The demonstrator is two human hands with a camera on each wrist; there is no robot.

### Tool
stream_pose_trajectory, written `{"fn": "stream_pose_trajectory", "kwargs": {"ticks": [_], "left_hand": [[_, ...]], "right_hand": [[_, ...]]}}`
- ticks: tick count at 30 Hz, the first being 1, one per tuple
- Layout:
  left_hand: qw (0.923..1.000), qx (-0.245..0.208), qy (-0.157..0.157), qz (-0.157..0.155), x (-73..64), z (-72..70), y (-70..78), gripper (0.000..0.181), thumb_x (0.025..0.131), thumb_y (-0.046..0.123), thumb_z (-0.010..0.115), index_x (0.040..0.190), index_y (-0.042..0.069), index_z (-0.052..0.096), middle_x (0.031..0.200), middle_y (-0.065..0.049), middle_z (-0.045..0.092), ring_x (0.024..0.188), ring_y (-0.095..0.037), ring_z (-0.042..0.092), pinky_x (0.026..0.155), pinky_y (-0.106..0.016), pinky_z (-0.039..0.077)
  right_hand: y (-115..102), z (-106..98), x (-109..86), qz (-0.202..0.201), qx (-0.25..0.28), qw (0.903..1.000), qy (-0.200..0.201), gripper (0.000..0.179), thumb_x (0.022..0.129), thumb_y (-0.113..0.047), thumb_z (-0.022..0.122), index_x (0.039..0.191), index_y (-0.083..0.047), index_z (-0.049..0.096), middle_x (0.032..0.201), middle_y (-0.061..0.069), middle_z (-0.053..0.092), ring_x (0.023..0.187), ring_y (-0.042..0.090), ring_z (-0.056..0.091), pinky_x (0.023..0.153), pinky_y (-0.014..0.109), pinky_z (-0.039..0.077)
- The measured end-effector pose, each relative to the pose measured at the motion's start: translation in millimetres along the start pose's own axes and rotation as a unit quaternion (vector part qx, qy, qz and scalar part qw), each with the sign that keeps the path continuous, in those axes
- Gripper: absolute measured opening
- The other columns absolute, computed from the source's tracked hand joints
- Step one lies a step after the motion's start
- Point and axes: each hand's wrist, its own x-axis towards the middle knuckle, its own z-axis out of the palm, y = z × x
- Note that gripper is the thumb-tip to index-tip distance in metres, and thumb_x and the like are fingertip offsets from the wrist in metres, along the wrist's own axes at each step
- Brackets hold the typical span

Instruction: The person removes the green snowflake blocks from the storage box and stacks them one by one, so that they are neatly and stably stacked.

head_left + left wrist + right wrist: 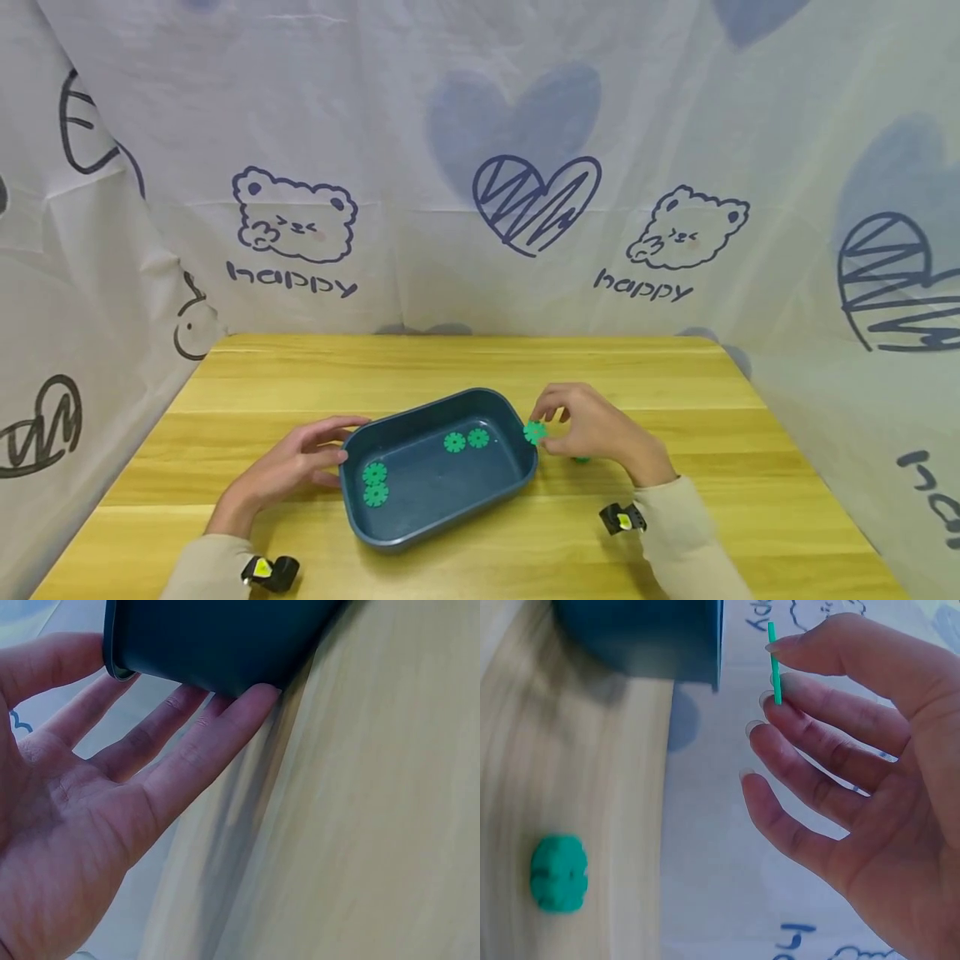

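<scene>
A dark blue plastic bin sits at a slant on the table. Against its left end lies my left hand, fingers extended along the outside wall and thumb at the rim; the left wrist view shows the fingertips touching the bin wall. Between thumb and fingertips, my right hand pinches a thin green notched disc, just at the bin's right rim. From the right wrist, that disc appears edge-on. Inside the bin are two green discs at the left and two green discs near the back.
On the wooden table, a green notched piece lies right of the bin, mostly hidden under my right hand in the head view. White printed cloth hangs behind the table and at both sides.
</scene>
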Motion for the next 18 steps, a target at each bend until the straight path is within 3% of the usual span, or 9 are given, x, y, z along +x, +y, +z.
{"fn": "stream_pose_trajectory", "kwargs": {"ticks": [11, 18], "left_hand": [[1.0000, -0.004, -0.001, -0.007, 0.8, 0.5, 0.2, 0.055, 0.106, 0.017, 0.055, 0.156, 0.003, 0.039, 0.154, -0.033, 0.043, 0.122, -0.019, 0.068, 0.092, -0.046, 0.063], [1.0000, 0.000, 0.001, -0.007, 0.1, -0.8, -0.7, 0.055, 0.106, 0.018, 0.055, 0.156, 0.003, 0.039, 0.155, -0.033, 0.043, 0.122, -0.021, 0.068, 0.092, -0.046, 0.063]], "right_hand": [[34.6, -3.6, -26.7, 0.044, -0.013, 0.9989, 0.014, 0.016, 0.083, -0.012, 0.080, 0.098, -0.016, 0.077, 0.101, -0.004, 0.071, 0.089, 0.018, 0.065, 0.078, 0.034, 0.060], [53.8, -1.3, -35.9, 0.053, -0.010, 0.9985, 0.011, 0.013, 0.085, -0.012, 0.081, 0.097, -0.015, 0.078, 0.101, -0.002, 0.072, 0.090, 0.017, 0.066, 0.078, 0.037, 0.061]]}}
